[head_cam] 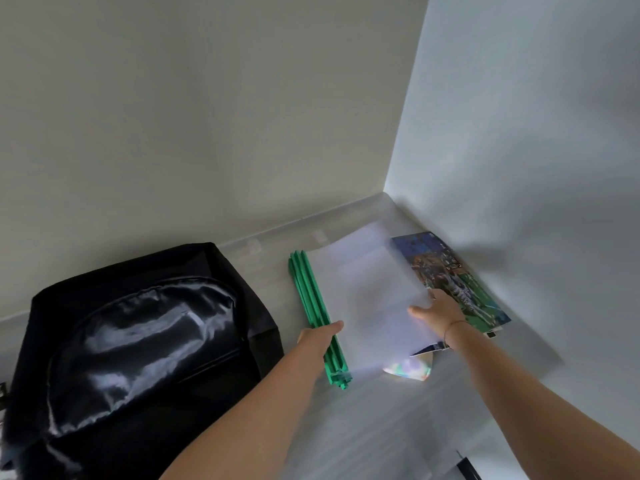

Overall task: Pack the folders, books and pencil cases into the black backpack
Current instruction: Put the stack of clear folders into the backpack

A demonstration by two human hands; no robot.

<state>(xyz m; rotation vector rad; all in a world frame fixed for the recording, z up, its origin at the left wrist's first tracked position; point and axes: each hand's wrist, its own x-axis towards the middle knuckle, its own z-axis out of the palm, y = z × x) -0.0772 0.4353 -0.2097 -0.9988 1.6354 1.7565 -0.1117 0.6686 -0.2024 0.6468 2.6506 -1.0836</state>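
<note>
A black backpack point(138, 344) lies flat on the table at the left, its shiny front pocket facing up. To its right rests a stack of clear folders point(367, 292) with green spine bars point(311, 306). My left hand point(320, 336) grips the green spine edge near its lower half. My right hand point(438, 308) holds the stack's right edge. Under the folders on the right lies a book with a colourful cover point(460, 278). A shiny iridescent pencil case point(410, 370) peeks out below the folders.
The pale table point(381, 427) meets white walls point(519, 133) at a corner behind the folders. A dark object point(467, 467) shows at the table's near right edge.
</note>
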